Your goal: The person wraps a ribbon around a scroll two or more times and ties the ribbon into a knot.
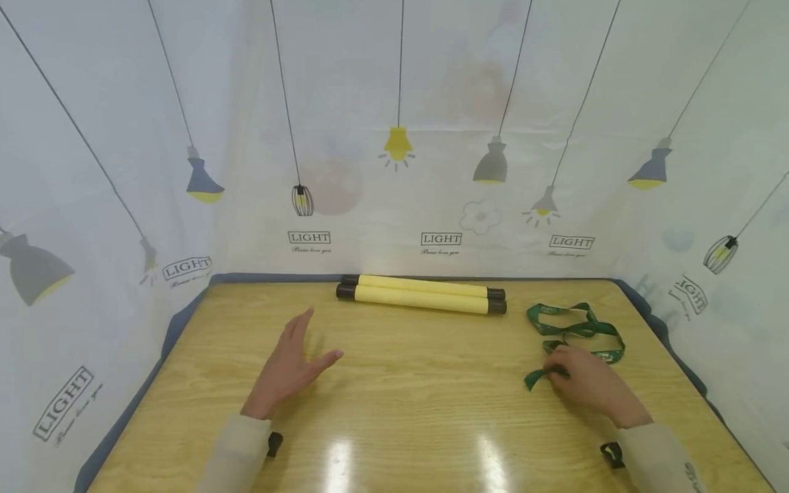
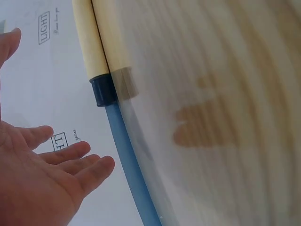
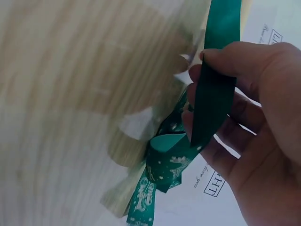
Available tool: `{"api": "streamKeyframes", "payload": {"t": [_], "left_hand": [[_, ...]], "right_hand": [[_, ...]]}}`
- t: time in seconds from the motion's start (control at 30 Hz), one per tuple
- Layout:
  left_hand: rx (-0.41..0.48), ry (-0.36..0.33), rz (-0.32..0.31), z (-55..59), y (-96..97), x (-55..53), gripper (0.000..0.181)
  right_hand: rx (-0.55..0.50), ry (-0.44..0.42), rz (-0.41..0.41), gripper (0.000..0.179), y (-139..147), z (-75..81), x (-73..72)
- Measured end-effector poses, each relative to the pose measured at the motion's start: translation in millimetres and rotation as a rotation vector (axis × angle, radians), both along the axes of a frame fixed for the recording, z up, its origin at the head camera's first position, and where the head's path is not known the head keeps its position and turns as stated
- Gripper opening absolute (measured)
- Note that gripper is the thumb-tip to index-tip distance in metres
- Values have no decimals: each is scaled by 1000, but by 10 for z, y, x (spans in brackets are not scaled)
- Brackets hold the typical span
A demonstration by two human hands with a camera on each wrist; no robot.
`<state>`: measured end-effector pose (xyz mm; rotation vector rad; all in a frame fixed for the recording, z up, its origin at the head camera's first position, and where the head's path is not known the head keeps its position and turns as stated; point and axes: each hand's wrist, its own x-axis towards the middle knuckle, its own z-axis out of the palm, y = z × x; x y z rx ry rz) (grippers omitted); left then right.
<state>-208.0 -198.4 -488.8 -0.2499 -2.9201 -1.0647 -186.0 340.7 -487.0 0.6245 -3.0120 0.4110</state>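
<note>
My right hand (image 1: 588,383), at the right of the head frame, pinches a long, flat green ribbon with white printing (image 1: 592,327) between thumb and fingers. In the right wrist view my thumb lies against one face of the band and my fingers show behind it, while one length runs up past the thumb to the top edge. In the head view a short end pokes out to the left of my fingers, and the rest of the ribbon lies in loose loops just above my hand, right of centre, on the pale wood-grain tabletop (image 1: 401,383).

My left hand (image 1: 288,373), left of centre, grasps nothing; its fingers are spread, well apart from the ribbon. Two yellow tubes with black end caps (image 1: 422,298) lie side by side along the far edge, upper middle of the table, touched by neither hand.

I judge the step in hand to be getting hold of the ribbon near one end. The next move probably calls for a firm but light pinch and a slow draw, so the loops come free without snagging or twisting.
</note>
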Motion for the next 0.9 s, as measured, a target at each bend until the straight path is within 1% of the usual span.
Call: {"api": "streamKeyframes", "payload": {"t": [0.1, 0.17, 0.33, 0.47, 0.6, 0.77, 0.9], "left_hand": [[28, -2, -11, 5, 54, 34, 110], [44, 5, -14, 8, 98, 48, 109], [101, 29, -41, 20, 226, 69, 101], [149, 30, -78, 37, 352, 79, 94], [184, 16, -111, 52, 508, 97, 89], [246, 2, -185, 20, 732, 130, 82], [314, -39, -262, -14, 917, 163, 76]], "right_hand": [[-44, 18, 11, 8, -47, 19, 5], [-88, 12, 5, 7, -94, 31, 14], [-195, -47, 2, 10, -258, 50, 26], [-286, -79, 46, 12, -423, 112, 10], [-347, -101, 90, 15, -566, 177, -11], [-392, -144, 116, 18, -768, 203, -48], [-382, -130, 133, 16, -955, 222, -52]]}}
